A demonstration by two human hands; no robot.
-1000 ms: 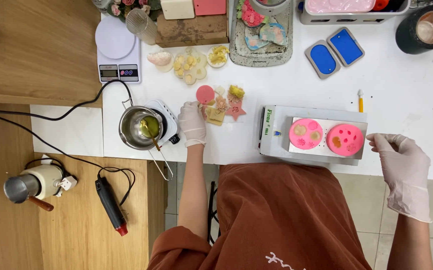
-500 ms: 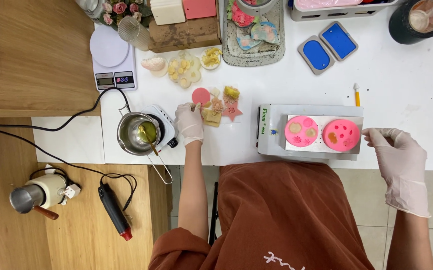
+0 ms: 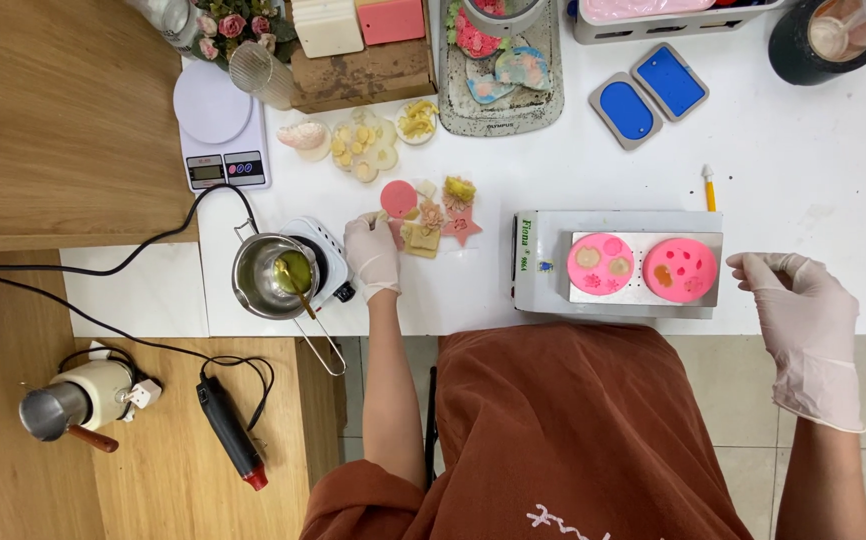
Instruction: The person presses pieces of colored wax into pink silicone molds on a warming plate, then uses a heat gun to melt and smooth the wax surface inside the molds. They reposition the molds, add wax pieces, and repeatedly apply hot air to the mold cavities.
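Now, at the left, a small steel pot (image 3: 271, 275) of greenish liquid sits on the white hot plate (image 3: 321, 255). Your left hand (image 3: 372, 255) (gloved) rests just beside it, fingers curled at the small wax pieces (image 3: 423, 220); whether it grips one, you cannot tell. Further right, two pink moulds (image 3: 641, 268) lie on a grey tray (image 3: 543, 265). Your right hand (image 3: 803, 325) hovers past the tray's edge, fingers loosely apart, holding nothing.

Bare white table (image 3: 803, 200) lies open between the grey tray (image 3: 543, 262) and the blue moulds (image 3: 648, 95). Left of the soap pieces (image 3: 428, 220), the metal pot (image 3: 268, 275) crowds the edge.
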